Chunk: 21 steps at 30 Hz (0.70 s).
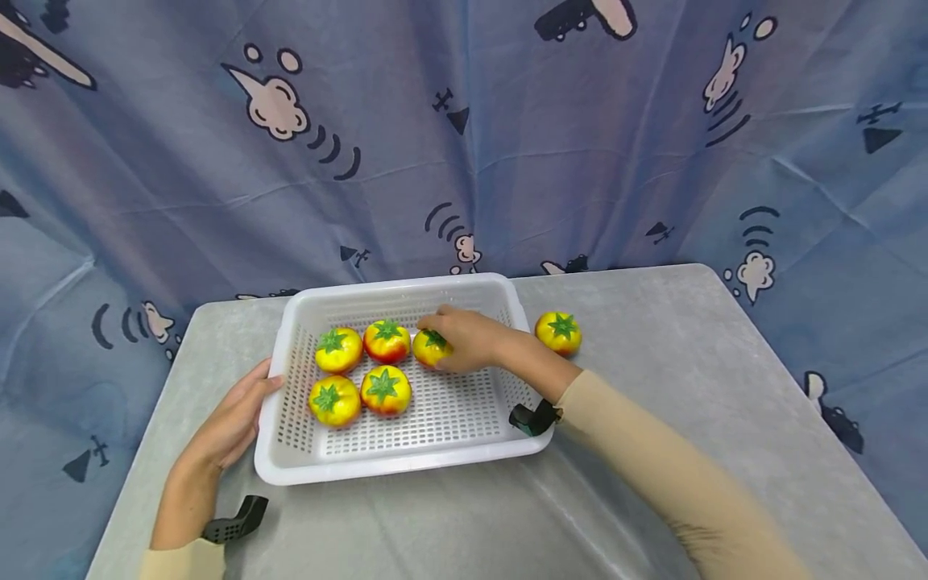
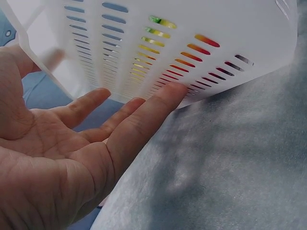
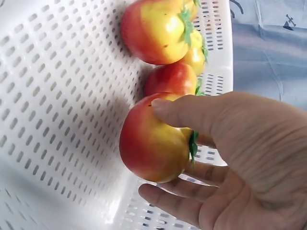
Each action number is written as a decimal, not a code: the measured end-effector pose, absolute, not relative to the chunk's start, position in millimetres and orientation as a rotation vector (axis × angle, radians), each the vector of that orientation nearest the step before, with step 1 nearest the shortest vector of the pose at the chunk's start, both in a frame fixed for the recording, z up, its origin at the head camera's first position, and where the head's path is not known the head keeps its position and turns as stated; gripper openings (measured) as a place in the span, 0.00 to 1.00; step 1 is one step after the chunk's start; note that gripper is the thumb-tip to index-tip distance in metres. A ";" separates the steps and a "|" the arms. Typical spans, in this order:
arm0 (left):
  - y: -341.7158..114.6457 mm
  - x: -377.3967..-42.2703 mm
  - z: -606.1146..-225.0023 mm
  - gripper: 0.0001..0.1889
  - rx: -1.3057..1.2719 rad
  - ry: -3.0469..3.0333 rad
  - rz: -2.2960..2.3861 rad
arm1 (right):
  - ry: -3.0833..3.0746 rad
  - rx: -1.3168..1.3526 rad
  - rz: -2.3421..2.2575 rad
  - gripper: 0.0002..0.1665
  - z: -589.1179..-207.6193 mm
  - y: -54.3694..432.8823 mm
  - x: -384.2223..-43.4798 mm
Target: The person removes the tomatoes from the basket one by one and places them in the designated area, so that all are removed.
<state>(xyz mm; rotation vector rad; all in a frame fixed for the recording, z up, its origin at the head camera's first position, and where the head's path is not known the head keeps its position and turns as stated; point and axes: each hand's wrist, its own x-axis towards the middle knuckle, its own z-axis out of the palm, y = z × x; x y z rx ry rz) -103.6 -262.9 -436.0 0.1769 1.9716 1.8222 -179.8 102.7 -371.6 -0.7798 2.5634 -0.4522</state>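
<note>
A white perforated basket [image 1: 406, 461] holds several yellow-and-red tomatoes with green star-shaped tops, among them one tomato [image 1: 387, 390] in the front row. My right hand [image 1: 470, 338] reaches over the basket's right side and grips a tomato [image 3: 156, 139] at the right end of the back row. In the right wrist view the thumb lies on its upper side and the fingers pass below it. At the basket's left end, my left hand [image 1: 234, 415] holds the rim, thumb over the edge. Its fingertips [image 2: 173, 91] touch the slotted outer wall from outside.
Another tomato [image 1: 558, 333] sits on the grey table [image 1: 652, 354], just outside the basket's right wall. A blue patterned curtain [image 1: 406, 161] hangs behind the table. Black devices [image 1: 535, 418] are strapped to both wrists.
</note>
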 end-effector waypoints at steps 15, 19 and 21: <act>-265.5 -101.2 -435.6 0.35 0.162 2.013 1.804 | 2.651 -0.876 -0.516 0.38 -347.0 109.9 -162.3; -263.4 -101.3 -435.9 0.36 0.162 2.009 1.800 | 2.674 -0.906 -0.537 0.34 -344.6 116.3 -156.1; -262.5 -101.8 -436.2 0.35 0.159 2.010 1.797 | 2.685 -0.911 -0.548 0.34 -343.0 119.2 -153.4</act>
